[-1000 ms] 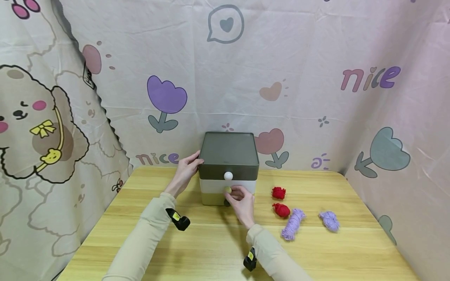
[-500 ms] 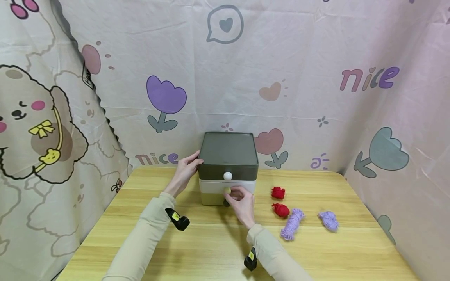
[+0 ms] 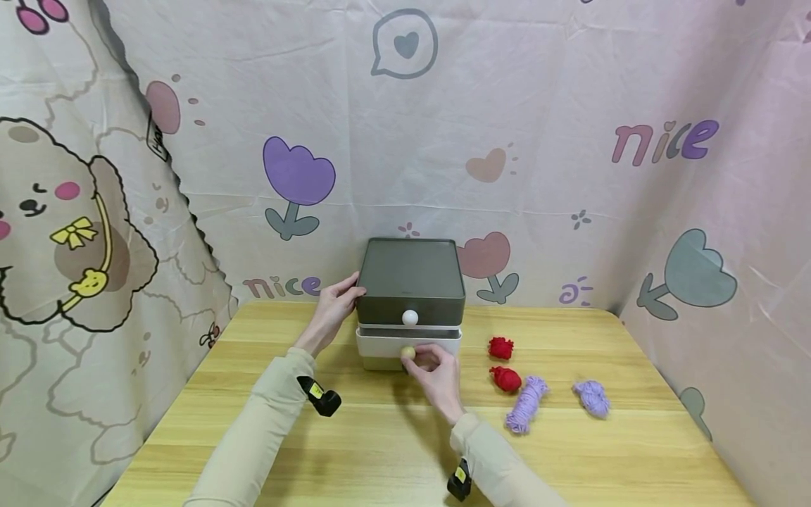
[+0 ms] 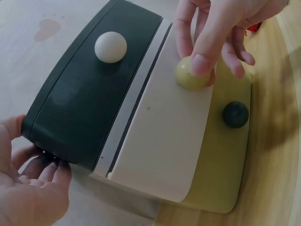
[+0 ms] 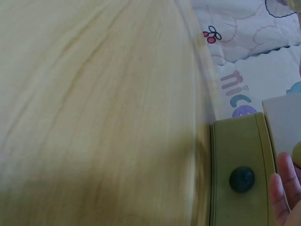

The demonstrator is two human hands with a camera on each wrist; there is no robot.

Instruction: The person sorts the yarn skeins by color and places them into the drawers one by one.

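White middle drawer (image 3: 379, 343) has slid partway out since the earlier frame, the right hand (image 3: 441, 377) travelling with it toward the tabletop's (image 3: 374, 451) near edge; left hand (image 3: 334, 308) unchanged. Step in hand, judged: drawing this drawer out. Next move likely calls for more straight, level pull while the box is kept from sliding. Right thumb and fingers pinch the yellow-green ball knob (image 4: 192, 73), closed on it, remaining fingers loosely bent. Left fingers relaxed, slightly bent, braced against the left side of the three-drawer box (image 3: 415, 267), not wrapped round it. Box stands near the middle of the tabletop's back edge; dark green top drawer (image 3: 380, 310) and olive bottom drawer (image 4: 221, 155) appear shut. Toward the tabletop's right edge: two red yarn bundles (image 3: 506, 379), lilac yarn hank (image 3: 527, 405), lilac yarn ball (image 3: 592, 398). Behind: printed fabric backdrop (image 3: 545, 84).
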